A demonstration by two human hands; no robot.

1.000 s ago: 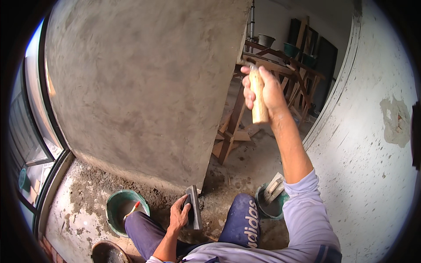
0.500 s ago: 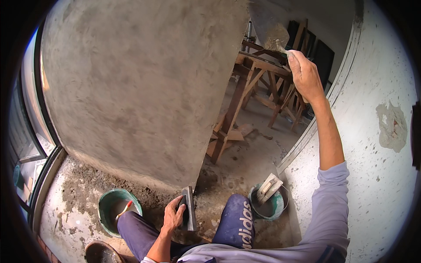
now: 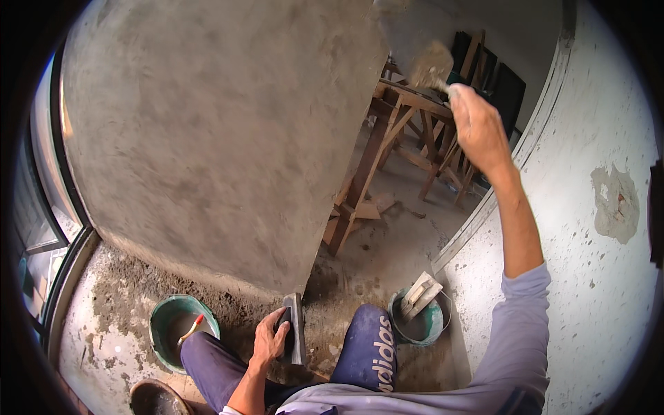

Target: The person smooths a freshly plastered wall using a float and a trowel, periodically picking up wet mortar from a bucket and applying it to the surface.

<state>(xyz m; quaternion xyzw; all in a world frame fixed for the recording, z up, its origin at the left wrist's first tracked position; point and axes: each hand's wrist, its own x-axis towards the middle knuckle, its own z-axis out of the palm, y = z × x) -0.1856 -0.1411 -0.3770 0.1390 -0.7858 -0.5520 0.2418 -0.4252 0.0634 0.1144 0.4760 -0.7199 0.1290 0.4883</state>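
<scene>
Raised at upper right, my right hand [image 3: 481,128] is closed round the handle of a mortar-smeared trowel [image 3: 430,66]. Its blade, somewhat blurred, is close to the upper right edge of a grey plastered wall [image 3: 221,138]; whether it touches cannot be told. Low in front of me, my left hand [image 3: 271,335] grips a dark rectangular plastering float [image 3: 295,328], held near the wall's bottom corner. My left fingers wrap its grip, partly hidden behind the hand.
A green bucket [image 3: 162,353] with a red-tipped brush [image 3: 191,328] is by my left knee. Another green bucket [image 3: 434,328] holds a pale float [image 3: 420,294]. A dark basin [image 3: 149,401] sits lower left. Wooden trestles [image 3: 366,180] stand beyond the opening; a white wall [image 3: 581,290] bounds the right.
My right hand and trowel have shifted slightly down, and the blade looks more blurred. The left hand keeps the float in nearly the same spot. The whole view has moved a little.
</scene>
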